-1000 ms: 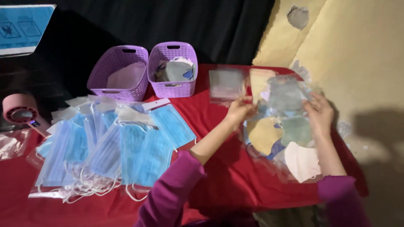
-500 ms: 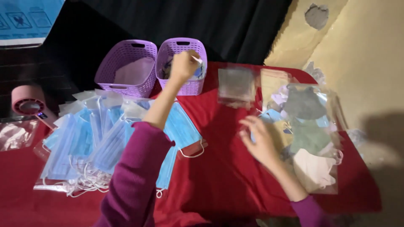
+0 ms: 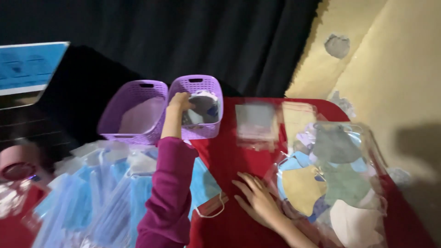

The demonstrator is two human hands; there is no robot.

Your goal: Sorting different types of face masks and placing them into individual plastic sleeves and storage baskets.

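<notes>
The left hand (image 3: 180,101) reaches into the right-hand purple basket (image 3: 197,112) at the far side of the worktop (image 3: 239,151), fingers curled on a grey mask (image 3: 202,103) lying inside. The right hand (image 3: 257,202) rests flat on the red cloth, fingers spread, just beside the clear packets of coloured masks (image 3: 335,179) on the right.

Dim, motion-blurred view; hard shadow at right.
</notes>
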